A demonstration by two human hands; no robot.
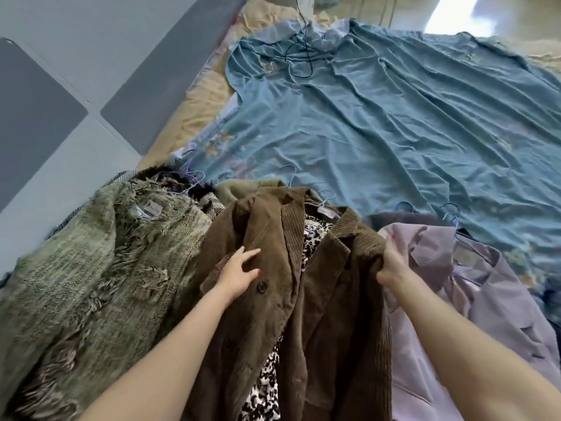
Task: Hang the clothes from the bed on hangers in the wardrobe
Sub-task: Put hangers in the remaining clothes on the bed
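Brown jacket [306, 287] lies at the near edge of the bed [394, 117], open over a leopard-print top [267, 381], with a green fringed sweater [100, 268] touching it on the left and a lilac shirt [473, 299] on the right. Left hand [239, 273] rests on the jacket's left front, fingers spread and relaxed; right hand [391, 265] pinches a fold of its right front. Blue hangers [449, 215] show at the collars; wrinkled blue sheet [379, 123] covers the far bed.
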